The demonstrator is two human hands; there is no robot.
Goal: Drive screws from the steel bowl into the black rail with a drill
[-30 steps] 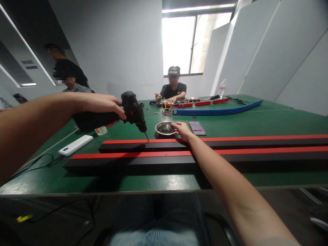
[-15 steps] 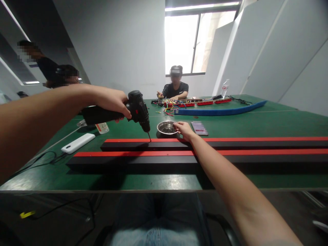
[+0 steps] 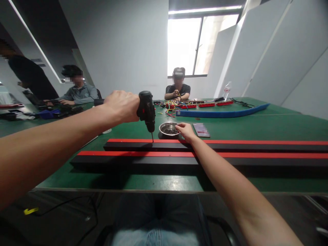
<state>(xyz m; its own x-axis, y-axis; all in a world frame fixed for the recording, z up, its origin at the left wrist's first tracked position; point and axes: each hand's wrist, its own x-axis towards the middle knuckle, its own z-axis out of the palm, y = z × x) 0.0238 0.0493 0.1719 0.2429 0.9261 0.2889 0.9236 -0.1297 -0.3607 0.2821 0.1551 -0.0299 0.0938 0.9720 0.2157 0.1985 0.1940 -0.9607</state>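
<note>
My left hand (image 3: 122, 106) is wrapped round the grip of a black cordless drill (image 3: 147, 111). The drill points down, and its thin bit meets the red top strip of the farther long black bar (image 3: 128, 146). My right hand (image 3: 186, 131) is at the right rim of a small metal bowl (image 3: 164, 132) of dark screws (image 3: 171, 131). Its thumb and fingers are pinched together; whatever is between them is too small to make out. Nearer to me lies a second long black bar (image 3: 143, 160) with a red strip, parallel to the first.
A phone (image 3: 201, 130) lies right of the bowl. Beyond are a curved blue strip (image 3: 225, 112), coloured wires (image 3: 169, 106) and a plastic bottle (image 3: 227, 89). A person (image 3: 178, 89) works across the green table (image 3: 289, 123); another person (image 3: 79, 90) sits at left.
My left hand has turned, so the drill stands more upright and its battery end is hidden behind my forearm. My right hand stays at the bowl. The view has shifted slightly.
</note>
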